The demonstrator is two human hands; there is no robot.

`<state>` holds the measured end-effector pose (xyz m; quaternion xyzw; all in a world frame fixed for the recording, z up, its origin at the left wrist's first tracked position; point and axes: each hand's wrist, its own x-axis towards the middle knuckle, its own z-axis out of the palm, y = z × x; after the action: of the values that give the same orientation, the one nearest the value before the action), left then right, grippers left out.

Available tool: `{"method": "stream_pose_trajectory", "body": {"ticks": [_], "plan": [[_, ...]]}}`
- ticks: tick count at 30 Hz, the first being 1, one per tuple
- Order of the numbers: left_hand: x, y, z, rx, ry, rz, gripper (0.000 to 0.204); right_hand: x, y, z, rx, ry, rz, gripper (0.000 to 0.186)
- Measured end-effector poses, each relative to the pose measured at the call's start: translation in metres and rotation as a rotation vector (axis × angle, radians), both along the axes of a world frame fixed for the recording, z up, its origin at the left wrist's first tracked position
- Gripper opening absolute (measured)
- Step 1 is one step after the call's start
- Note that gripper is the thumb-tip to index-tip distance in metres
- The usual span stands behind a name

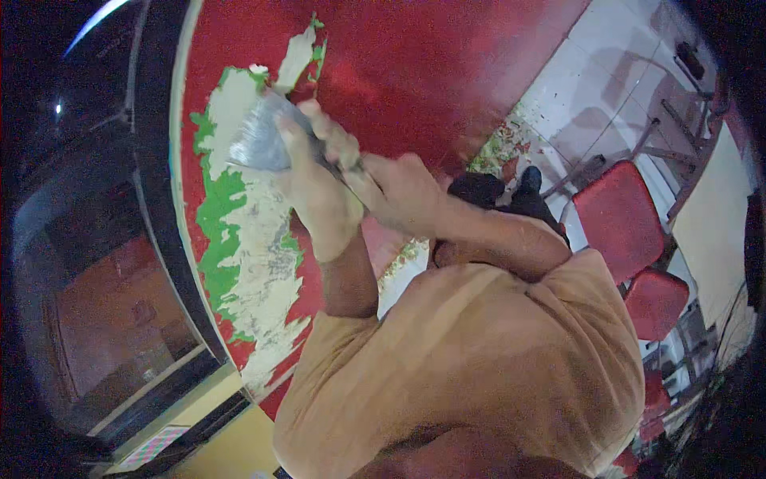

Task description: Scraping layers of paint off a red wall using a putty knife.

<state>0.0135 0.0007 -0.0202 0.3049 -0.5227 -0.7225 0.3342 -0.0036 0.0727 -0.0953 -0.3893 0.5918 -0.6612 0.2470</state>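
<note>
A wide metal scraper point(259, 137) presses its blade against the red wall point(383, 72), where the paint has come off in a ragged patch. My left hand point(315, 191) is closed around the scraper close to the blade, with a finger lying along the metal. Behind it, my right hand point(391, 188) wraps round the handle, most of which the fingers hide. About the blade, bare cream wall surface point(267, 263) shows, edged by leftover green paint point(217, 239).
Paint flakes point(503, 148) litter the pale tiled floor point(586, 104) along the wall's foot. Red-seated chairs point(621, 209) and a pale tabletop point(710, 215) stand at the right. A dark-framed window point(155, 160) borders the wall on the left.
</note>
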Motion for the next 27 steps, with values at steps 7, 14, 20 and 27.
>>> {"method": "stream_pose_trajectory", "body": {"ticks": [7, 14, 20, 27], "plan": [[-0.003, -0.003, 0.003, -0.007, -0.001, -0.022, 0.031, -0.008, 0.001, 0.009, 0.054, -0.095, 0.053, 0.029], [0.003, -0.006, -0.009, 0.085, -0.030, -0.055, 0.033, -0.010, 0.003, 0.004, 0.077, -0.149, 0.057, 0.028], [0.008, -0.006, -0.015, 0.089, -0.102, -0.081, 0.033, -0.008, 0.016, 0.000, 0.076, -0.130, 0.051, 0.031], [0.007, -0.003, -0.011, 0.028, -0.064, -0.080, 0.033, -0.011, 0.008, 0.006, 0.070, -0.148, 0.042, 0.038]]}}
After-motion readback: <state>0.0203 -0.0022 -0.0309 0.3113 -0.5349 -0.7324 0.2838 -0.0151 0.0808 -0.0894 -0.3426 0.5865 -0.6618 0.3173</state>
